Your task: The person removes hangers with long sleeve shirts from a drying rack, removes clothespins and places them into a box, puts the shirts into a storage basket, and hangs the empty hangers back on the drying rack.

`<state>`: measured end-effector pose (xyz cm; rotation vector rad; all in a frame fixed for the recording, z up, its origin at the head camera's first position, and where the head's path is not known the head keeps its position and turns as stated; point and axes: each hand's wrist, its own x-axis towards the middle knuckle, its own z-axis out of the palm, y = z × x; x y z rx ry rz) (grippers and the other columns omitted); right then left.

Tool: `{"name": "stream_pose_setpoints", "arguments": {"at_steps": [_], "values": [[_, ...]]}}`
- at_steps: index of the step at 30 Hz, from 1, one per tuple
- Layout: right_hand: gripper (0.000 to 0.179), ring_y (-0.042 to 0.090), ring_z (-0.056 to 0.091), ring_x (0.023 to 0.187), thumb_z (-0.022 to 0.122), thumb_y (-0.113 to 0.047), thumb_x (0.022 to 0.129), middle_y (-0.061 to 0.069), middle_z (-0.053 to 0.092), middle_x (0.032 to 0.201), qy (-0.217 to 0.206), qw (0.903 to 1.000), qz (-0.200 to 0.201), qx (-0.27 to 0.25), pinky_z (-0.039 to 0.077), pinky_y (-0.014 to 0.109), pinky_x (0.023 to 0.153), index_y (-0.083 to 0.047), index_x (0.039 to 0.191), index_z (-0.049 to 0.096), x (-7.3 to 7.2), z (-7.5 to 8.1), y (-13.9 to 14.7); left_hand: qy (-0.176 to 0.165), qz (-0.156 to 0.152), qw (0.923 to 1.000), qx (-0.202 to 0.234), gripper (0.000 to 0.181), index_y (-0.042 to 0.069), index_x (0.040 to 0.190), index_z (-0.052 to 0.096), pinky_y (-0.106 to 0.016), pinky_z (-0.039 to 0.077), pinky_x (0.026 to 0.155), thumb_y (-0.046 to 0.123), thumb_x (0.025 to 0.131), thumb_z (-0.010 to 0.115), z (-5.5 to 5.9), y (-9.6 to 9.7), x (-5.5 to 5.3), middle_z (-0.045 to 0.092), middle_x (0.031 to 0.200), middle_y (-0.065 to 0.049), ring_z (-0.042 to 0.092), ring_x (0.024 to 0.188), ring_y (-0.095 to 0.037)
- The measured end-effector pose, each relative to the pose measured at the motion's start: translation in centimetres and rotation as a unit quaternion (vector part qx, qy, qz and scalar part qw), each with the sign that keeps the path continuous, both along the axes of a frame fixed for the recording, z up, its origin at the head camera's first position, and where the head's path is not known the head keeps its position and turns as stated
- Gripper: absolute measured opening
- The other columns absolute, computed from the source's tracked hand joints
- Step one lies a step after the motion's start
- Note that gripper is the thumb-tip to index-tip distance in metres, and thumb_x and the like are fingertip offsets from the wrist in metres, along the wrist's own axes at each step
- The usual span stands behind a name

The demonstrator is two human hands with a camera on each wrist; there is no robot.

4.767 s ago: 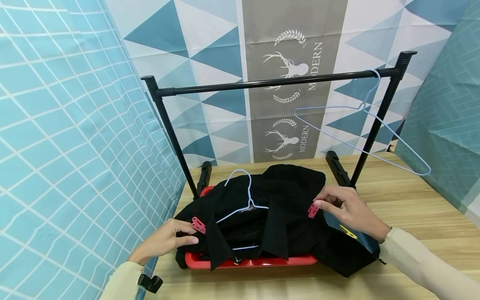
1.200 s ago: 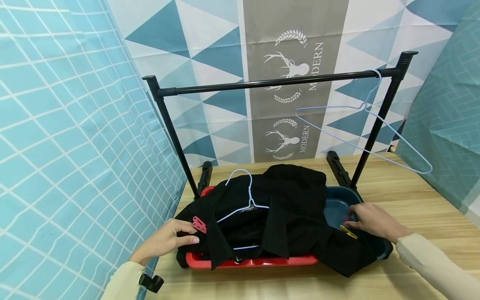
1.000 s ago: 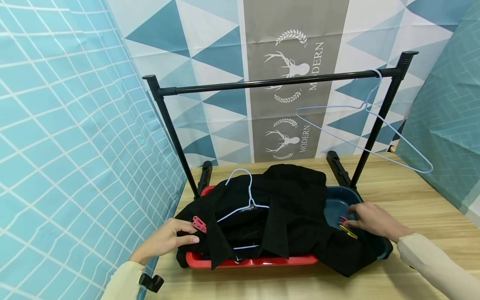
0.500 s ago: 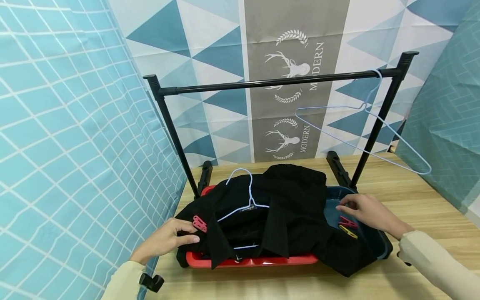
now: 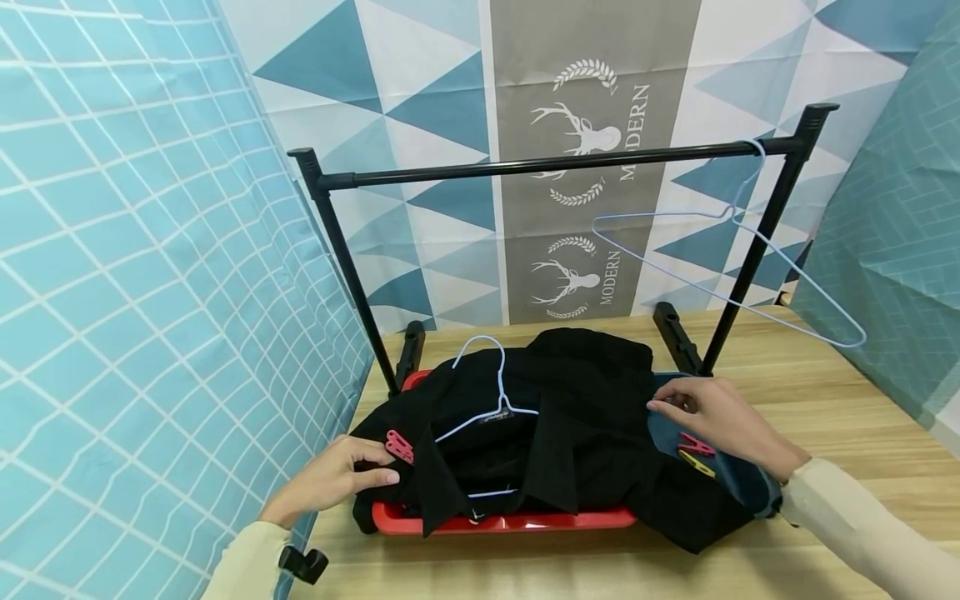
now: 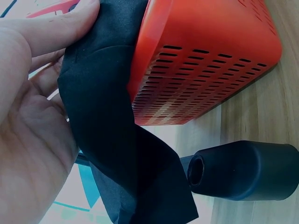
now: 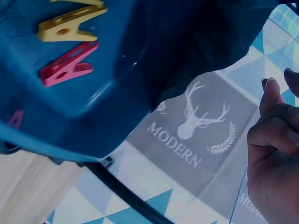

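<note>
A black collared shirt (image 5: 600, 400) lies over a red basket (image 5: 525, 522), a pale blue wire hanger (image 5: 501, 392) showing in its neck. My left hand (image 5: 341, 475) grips the shirt's left shoulder, beside a pink clothespin (image 5: 400, 447) on the cloth; in the left wrist view the thumb lies over the black fabric (image 6: 100, 93). My right hand (image 5: 720, 421), fingers loosely bent and holding nothing, hovers above a dark blue bin (image 5: 757, 492), fingertips near the shirt's right edge. Inside the bin are a pink clothespin (image 7: 70, 65) and a yellow clothespin (image 7: 67, 25).
A black garment rack (image 5: 555, 165) stands behind the basket, its feet on the wooden table (image 5: 780, 367). From its right end hangs another wire hanger (image 5: 675, 213). A blue tiled sheet (image 5: 150, 250) borders the left side.
My right hand has let go of a pink clothespin, which now lies in the blue bin, and has moved up and left towards the shirt. My left hand has stayed in place.
</note>
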<state>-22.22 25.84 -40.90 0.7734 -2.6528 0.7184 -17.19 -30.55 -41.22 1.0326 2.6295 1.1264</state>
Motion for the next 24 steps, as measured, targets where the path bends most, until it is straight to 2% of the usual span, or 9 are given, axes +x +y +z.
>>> {"name": "stream_pose_setpoints", "arguments": {"at_steps": [5, 11, 19, 24], "values": [[0.005, -0.001, 0.051, 0.065, 0.075, -0.025, 0.096, -0.018, 0.063, 0.079, 0.022, 0.9992, 0.026, -0.018, 0.047, 0.024, 0.060, -0.020, 0.098, 0.077, 0.0, 0.5, -1.4, 0.006, 0.000, 1.0000, -0.003, 0.015, 0.021, 0.085, 0.074, -0.025, 0.045, 0.062, 0.023, 0.099, 0.071, 0.0, 0.0, 0.0, 0.056, 0.077, 0.013, 0.050, 0.068, -0.003], [0.004, -0.002, 0.051, 0.064, 0.077, -0.020, 0.095, -0.021, 0.062, 0.079, 0.043, 0.9970, 0.053, -0.037, 0.046, 0.023, 0.059, -0.022, 0.098, 0.077, -0.2, 0.8, -2.9, 0.000, 0.005, 0.9999, -0.010, 0.011, 0.025, 0.090, 0.077, -0.027, 0.048, 0.066, 0.025, 0.099, 0.071, 0.0, 0.0, -0.1, 0.064, 0.082, 0.012, 0.055, 0.071, -0.005], [0.005, 0.000, 0.052, 0.062, 0.075, -0.026, 0.097, -0.017, 0.065, 0.078, 0.019, 0.9954, 0.077, -0.055, 0.046, 0.024, 0.058, -0.024, 0.101, 0.077, -0.5, 1.2, -4.8, 0.000, 0.000, 1.0000, -0.002, 0.010, 0.024, 0.093, 0.077, -0.027, 0.049, 0.068, 0.022, 0.100, 0.070, 0.2, 0.1, 0.0, 0.067, 0.085, 0.010, 0.056, 0.073, -0.005], [0.004, 0.001, 0.052, 0.062, 0.075, -0.028, 0.096, -0.018, 0.065, 0.079, 0.019, 0.9945, 0.085, -0.058, 0.046, 0.024, 0.058, -0.026, 0.100, 0.076, -0.4, 1.8, -6.0, 0.009, -0.008, 0.9999, 0.004, 0.010, 0.024, 0.093, 0.077, -0.026, 0.049, 0.067, 0.021, 0.100, 0.070, 0.4, 0.2, 0.1, 0.067, 0.085, 0.009, 0.056, 0.072, -0.005]]}}
